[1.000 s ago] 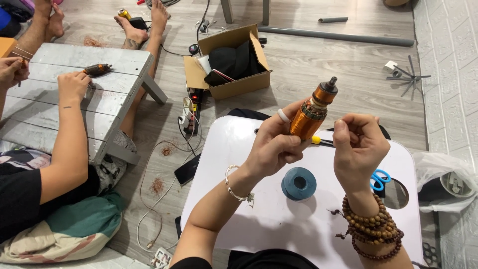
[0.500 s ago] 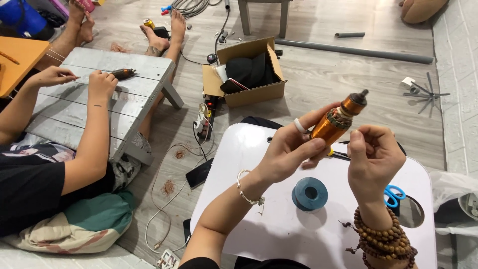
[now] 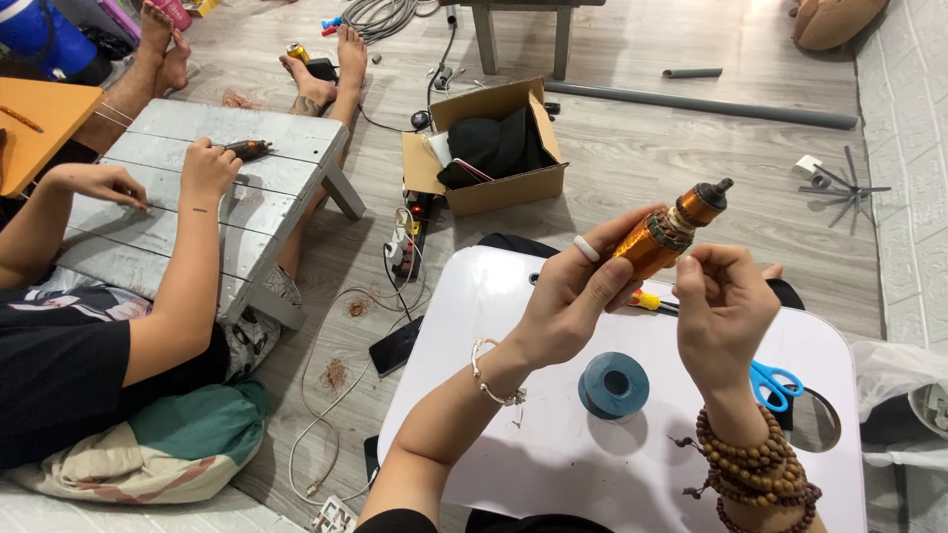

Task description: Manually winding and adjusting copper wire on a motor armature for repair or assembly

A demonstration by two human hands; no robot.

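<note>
While my left hand (image 3: 578, 306) grips the copper motor part (image 3: 664, 235) up over the white worktop (image 3: 553, 454), tilted toward one o'clock so I can see it, my right hand (image 3: 721, 306) pinches something thin beside it. A blue spool (image 3: 613, 385) sits below.

L hand (image 3: 573, 301) grips a copper-wound motor armature (image 3: 664, 237), tilted w/ shaft end up-right; R hand (image 3: 721, 311) just beside it, fingertips pinched near the winding. Below & between the hands: blue spool (image 3: 613, 386) on white lap table (image 3: 553, 454). Blue-handled scissors (image 3: 775, 383) right of R wrist; yellow-handled tool (image 3: 652, 301) partly hidden behind the hands. Far left of L hand, a co-worker's hand (image 3: 209, 168) holds a small rotary tool (image 3: 249, 149) on grey wooden bench (image 3: 257, 212). Beyond the hands, open cardboard box (image 3: 494, 148) on floor.
</note>
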